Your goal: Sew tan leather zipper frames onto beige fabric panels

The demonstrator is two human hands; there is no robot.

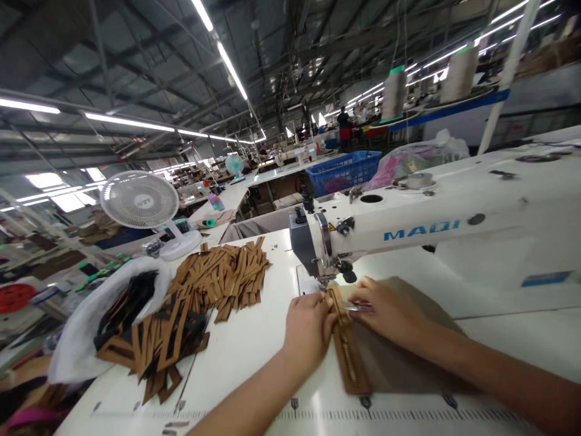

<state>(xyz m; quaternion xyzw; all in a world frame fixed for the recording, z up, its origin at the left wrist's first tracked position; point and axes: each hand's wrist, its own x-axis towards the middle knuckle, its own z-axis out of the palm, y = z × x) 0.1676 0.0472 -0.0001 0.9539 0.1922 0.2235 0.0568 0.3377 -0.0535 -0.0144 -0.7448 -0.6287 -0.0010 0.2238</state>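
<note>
Under the needle area of a white sewing machine [327, 260] lies a brown-framed zipper strip [348, 357] with gold-coloured teeth, along the left edge of a grey-brown fabric panel [399, 363]. My left hand [308, 324] is closed at the strip's left edge, close to the presser foot, its fingers curled against it. Small metal thread snips [356, 307] are held in my right hand [385, 309], their blades pointing left across the strip. That hand also rests over the panel. The presser foot and my left fingertips are partly hidden.
Left of the machine lies a heap of brown strips and frames [222, 272], some spilling from a white bag [77, 339]. Behind it stands a white fan [140, 203]. A blue crate [345, 172] and thread cones [394, 94] are beyond the machine. A ruler scale [327, 415] runs along the table's front.
</note>
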